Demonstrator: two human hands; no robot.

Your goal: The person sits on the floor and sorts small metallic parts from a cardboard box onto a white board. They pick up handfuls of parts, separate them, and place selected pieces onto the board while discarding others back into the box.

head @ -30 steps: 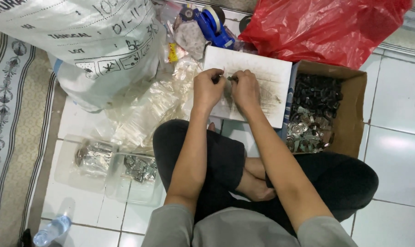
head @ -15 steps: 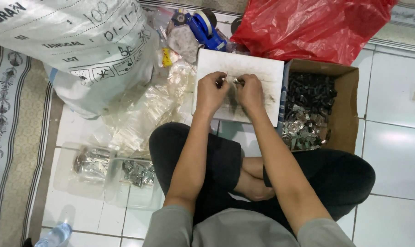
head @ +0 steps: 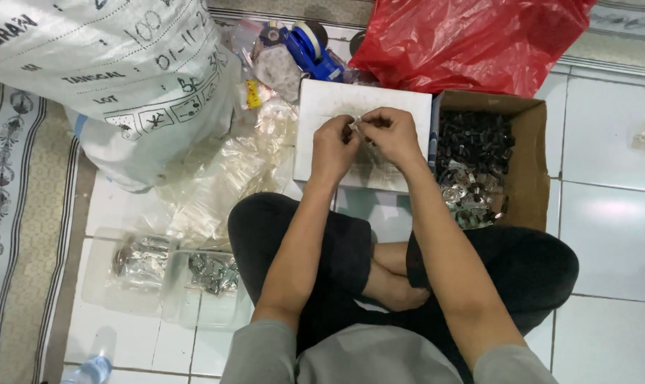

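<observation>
Left hand (head: pixel 334 146) and right hand (head: pixel 391 133) pinching one small shiny part (head: pixel 356 124) together, over flat white board (head: pixel 322 107), cardboard box (head: pixel 530 163) of metal bits right

You sit on a home's white tiled floor (head: pixel 607 235), patterned rug (head: pixel 9 213) alongside, printed sack (head: pixel 102 78), cardboard box (head: pixel 529 163) of metal parts, makeshift packing spot.
</observation>
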